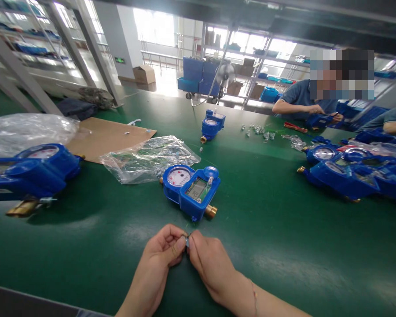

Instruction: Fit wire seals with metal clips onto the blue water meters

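My left hand and my right hand meet low in the middle of the head view. Between their fingertips is a small pale-blue seal with a thin wire; both hands pinch it, and the fingers partly hide it. Just beyond them a blue water meter lies on the green table, untouched. It has a round white dial, a grey display with its small clear cover lifted, and brass pipe ends.
Another blue meter lies at left, and one stands farther back. A clear plastic bag overlaps cardboard. Small loose seals are scattered at the back. Several meters crowd the right, near a co-worker.
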The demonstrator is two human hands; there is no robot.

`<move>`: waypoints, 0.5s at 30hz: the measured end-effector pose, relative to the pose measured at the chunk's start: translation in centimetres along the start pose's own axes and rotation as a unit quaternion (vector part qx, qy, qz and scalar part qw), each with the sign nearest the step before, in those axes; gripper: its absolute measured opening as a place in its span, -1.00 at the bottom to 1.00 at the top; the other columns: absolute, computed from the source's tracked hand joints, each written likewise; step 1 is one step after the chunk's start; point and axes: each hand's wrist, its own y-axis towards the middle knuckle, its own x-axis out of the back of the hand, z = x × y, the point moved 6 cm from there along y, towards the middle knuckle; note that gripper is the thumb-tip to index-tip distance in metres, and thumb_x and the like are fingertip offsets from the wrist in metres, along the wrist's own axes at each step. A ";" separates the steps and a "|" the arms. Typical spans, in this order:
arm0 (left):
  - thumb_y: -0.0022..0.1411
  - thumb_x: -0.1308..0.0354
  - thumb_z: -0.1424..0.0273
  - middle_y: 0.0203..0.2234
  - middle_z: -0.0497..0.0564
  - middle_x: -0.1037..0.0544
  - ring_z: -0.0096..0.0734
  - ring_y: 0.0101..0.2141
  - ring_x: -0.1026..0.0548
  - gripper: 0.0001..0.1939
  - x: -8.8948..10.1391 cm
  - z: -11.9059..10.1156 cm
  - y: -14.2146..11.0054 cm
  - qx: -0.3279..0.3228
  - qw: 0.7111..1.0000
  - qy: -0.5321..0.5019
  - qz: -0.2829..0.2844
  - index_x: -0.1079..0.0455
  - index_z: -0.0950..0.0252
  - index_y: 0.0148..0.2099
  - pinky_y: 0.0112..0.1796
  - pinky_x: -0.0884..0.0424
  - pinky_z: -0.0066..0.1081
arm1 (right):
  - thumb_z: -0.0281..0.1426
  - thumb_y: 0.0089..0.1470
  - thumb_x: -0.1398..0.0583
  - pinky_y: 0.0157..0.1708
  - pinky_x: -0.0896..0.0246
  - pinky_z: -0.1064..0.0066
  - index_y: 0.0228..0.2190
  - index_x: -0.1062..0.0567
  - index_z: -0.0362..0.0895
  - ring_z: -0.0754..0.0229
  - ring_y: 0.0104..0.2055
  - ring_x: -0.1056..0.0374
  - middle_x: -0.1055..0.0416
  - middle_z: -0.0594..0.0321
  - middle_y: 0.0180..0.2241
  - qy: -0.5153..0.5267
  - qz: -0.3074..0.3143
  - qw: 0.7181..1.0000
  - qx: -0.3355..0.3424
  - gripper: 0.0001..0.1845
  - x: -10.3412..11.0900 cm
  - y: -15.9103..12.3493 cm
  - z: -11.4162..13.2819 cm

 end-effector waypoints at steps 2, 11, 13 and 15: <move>0.04 -0.32 0.30 -0.64 -0.13 -0.27 -0.63 -0.61 -0.12 -0.73 0.0 0.1 0.0 0.012 1.000 -0.028 0.001 -0.34 0.37 -0.48 -0.58 -0.05 -0.57 | -0.31 0.32 0.12 -0.47 0.00 0.39 -0.36 -0.29 -0.13 0.13 -0.41 -0.33 -0.41 0.14 -0.43 -0.036 0.001 0.999 0.036 -0.70 0.3 0.1 0.5; 0.12 -0.24 0.31 -0.50 -0.03 -0.48 -0.36 -0.42 -0.42 -0.85 0.0 -1.5 -0.1 -0.109 0.978 0.178 -0.003 -0.41 0.29 -0.36 -0.35 -0.30 -0.45 | -0.08 0.27 0.23 -0.69 0.18 0.53 -0.50 -0.05 -0.05 0.37 -0.75 0.24 0.16 0.55 -0.75 0.625 0.146 0.752 -0.150 -0.59 -1.9 -0.5 0.9; 0.14 -0.22 0.28 -0.50 -0.02 -0.47 -0.36 -0.41 -0.41 -0.83 0.0 -1.6 0.1 -0.106 0.976 0.190 0.010 -0.40 0.29 -0.37 -0.34 -0.29 -0.44 | -0.08 0.25 0.17 -0.69 0.23 0.54 -0.49 -0.05 -0.05 0.38 -0.74 0.25 0.14 0.55 -0.74 0.671 0.161 0.704 -0.170 -0.62 -2.1 -0.5 0.9; 0.15 -0.21 0.25 -0.55 -0.06 -0.42 -0.45 -0.48 -0.35 -0.77 0.0 -1.2 0.5 -0.068 0.986 0.146 0.032 -0.36 0.31 -0.41 -0.41 -0.24 -0.48 | -0.08 0.24 0.11 -0.63 0.14 0.51 -0.46 -0.15 -0.07 0.36 -0.68 0.09 -0.02 0.47 -0.68 0.587 0.121 0.785 -0.153 -0.62 -1.4 -0.2 0.2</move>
